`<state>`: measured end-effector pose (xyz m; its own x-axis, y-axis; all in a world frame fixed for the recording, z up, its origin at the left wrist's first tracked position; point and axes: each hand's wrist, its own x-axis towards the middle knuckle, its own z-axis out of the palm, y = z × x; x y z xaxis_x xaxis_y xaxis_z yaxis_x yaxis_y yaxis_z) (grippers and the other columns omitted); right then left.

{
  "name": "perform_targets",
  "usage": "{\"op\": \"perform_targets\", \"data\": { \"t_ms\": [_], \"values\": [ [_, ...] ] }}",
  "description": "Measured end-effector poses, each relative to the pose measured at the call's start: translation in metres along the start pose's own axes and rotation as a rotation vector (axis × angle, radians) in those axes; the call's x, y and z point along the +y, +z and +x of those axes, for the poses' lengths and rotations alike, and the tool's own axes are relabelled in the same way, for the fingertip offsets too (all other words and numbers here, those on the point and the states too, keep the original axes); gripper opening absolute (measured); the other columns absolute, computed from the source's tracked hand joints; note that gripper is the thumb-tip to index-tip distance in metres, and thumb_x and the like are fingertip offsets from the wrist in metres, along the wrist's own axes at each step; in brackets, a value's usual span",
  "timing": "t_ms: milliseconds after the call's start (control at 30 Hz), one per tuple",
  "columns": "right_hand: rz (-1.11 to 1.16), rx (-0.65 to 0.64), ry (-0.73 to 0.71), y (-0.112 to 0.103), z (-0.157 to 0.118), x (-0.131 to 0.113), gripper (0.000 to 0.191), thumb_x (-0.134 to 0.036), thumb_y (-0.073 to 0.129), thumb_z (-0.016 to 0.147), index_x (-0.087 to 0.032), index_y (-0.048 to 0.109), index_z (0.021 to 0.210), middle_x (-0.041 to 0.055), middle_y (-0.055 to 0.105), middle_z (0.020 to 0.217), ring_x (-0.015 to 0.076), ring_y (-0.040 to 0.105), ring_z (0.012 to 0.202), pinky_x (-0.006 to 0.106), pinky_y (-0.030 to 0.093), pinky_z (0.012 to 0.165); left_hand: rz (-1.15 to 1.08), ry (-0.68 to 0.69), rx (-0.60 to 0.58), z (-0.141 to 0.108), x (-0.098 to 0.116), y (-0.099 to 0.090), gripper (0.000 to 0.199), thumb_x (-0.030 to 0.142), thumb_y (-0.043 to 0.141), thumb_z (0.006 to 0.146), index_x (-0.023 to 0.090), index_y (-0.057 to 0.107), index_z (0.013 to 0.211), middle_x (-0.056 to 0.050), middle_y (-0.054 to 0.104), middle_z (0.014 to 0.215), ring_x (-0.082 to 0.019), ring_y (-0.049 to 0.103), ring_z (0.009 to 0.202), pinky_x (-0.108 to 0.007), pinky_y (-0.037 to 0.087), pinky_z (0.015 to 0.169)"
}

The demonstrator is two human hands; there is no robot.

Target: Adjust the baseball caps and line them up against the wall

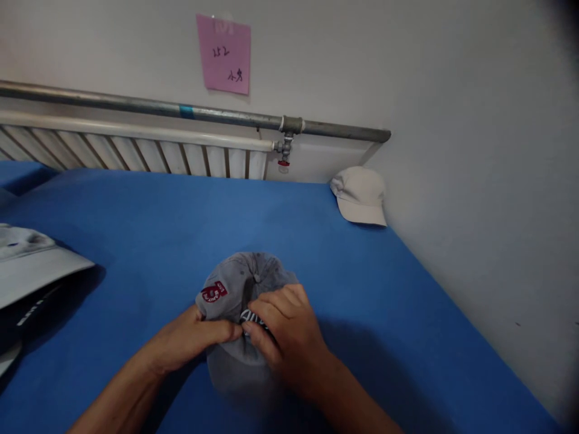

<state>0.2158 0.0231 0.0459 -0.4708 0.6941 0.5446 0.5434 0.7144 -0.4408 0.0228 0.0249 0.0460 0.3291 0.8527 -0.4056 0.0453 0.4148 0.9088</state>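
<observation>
at six o'clock we held the gray cap (256, 274), our left hand (187, 337) and right hand (292, 331) pinching its front. bare blue surface (266, 223) lay open toward twelve, up to its far edge; the beige cap (360, 196) sat at one o'clock, by the wall (474, 199).

Plain indoor room, exact type unclear. White radiator (194, 158) and metal pipe (136, 103) with valve (286, 147) run behind the blue counter's (181, 211) far edge. Handwritten pink note (226, 57) taped above. Bare pale walls (452, 181) meet near its far right corner.
</observation>
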Motion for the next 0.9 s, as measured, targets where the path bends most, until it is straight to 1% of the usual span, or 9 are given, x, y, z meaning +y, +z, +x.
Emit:
{"op": "perform_targets", "data": {
  "t_ms": [67,167,300,433,600,733,800,900],
  "values": [
    [-0.003,-0.027,0.008,0.001,0.000,0.000,0.013,-0.026,0.054,0.093,-0.018,0.064,0.094,0.0026,0.070,0.087,0.0170,0.056,0.079,0.035,0.034,0.080,0.086,-0.003,-0.011,-0.002,0.006,0.001,0.009,0.022,0.065,0.063,0.018,0.060,0.070,0.003,0.054,0.069,-0.013,0.045,0.068,-0.024,0.040,0.063],
    [-0.016,-0.061,0.017,0.001,-0.001,0.001,0.012,-0.025,0.056,0.091,-0.018,0.064,0.089,0.0014,0.069,0.082,0.0166,0.054,0.075,0.035,0.032,0.078,0.177,0.017,-0.042,-0.003,0.014,0.004,0.007,0.021,0.061,0.064,0.018,0.058,0.070,0.004,0.053,0.069,-0.013,0.044,0.068,-0.024,0.040,0.064],
    [-0.034,-0.066,0.006,0.003,-0.001,0.003,0.015,-0.024,0.054,0.090,-0.018,0.061,0.078,-0.0001,0.065,0.073,0.0158,0.050,0.071,0.034,0.031,0.075,0.225,0.030,-0.070,0.000,0.014,0.004,0.005,0.021,0.061,0.068,0.018,0.059,0.072,0.003,0.054,0.071,-0.014,0.045,0.069,-0.025,0.042,0.066],
    [-0.048,-0.063,0.013,0.003,-0.002,0.003,0.021,-0.023,0.050,0.091,-0.018,0.058,0.073,-0.0001,0.062,0.070,0.0152,0.049,0.069,0.034,0.031,0.073,0.198,0.054,-0.059,0.001,0.009,0.002,0.010,0.025,0.066,0.071,0.019,0.065,0.079,0.000,0.064,0.081,-0.018,0.054,0.079,-0.028,0.046,0.075],
    [-0.047,-0.026,0.001,0.003,-0.005,0.005,0.024,-0.021,0.048,0.092,-0.018,0.056,0.069,-0.0002,0.060,0.067,0.0147,0.049,0.068,0.034,0.032,0.073,0.134,0.065,-0.079,0.003,0.004,0.000,0.025,0.031,0.072,0.072,0.020,0.073,0.094,-0.004,0.071,0.095,-0.026,0.060,0.096,-0.032,0.048,0.084],
    [-0.016,-0.006,-0.003,0.003,-0.005,0.007,0.022,-0.020,0.047,0.092,-0.018,0.056,0.072,0.0001,0.059,0.067,0.0149,0.050,0.067,0.034,0.032,0.072,0.077,0.130,-0.074,0.006,0.001,0.000,0.037,0.037,0.074,0.073,0.021,0.073,0.106,-0.005,0.072,0.104,-0.029,0.059,0.109,-0.036,0.045,0.094],
    [0.005,0.003,0.012,0.003,-0.004,0.007,0.018,-0.021,0.049,0.092,-0.018,0.058,0.076,0.0009,0.061,0.070,0.0157,0.052,0.070,0.034,0.033,0.073,0.054,0.164,-0.060,0.006,0.001,0.000,0.037,0.039,0.074,0.074,0.021,0.073,0.107,-0.006,0.072,0.108,-0.030,0.058,0.112,-0.036,0.044,0.096],
    [0.028,0.011,0.021,0.002,-0.004,0.004,0.010,-0.020,0.053,0.090,-0.018,0.062,0.086,0.0020,0.065,0.078,0.0167,0.056,0.076,0.034,0.036,0.077,0.025,0.173,-0.012,0.008,0.001,0.001,0.037,0.037,0.076,0.073,0.019,0.073,0.105,-0.007,0.072,0.111,-0.030,0.059,0.112,-0.037,0.044,0.096]
  ]
}}
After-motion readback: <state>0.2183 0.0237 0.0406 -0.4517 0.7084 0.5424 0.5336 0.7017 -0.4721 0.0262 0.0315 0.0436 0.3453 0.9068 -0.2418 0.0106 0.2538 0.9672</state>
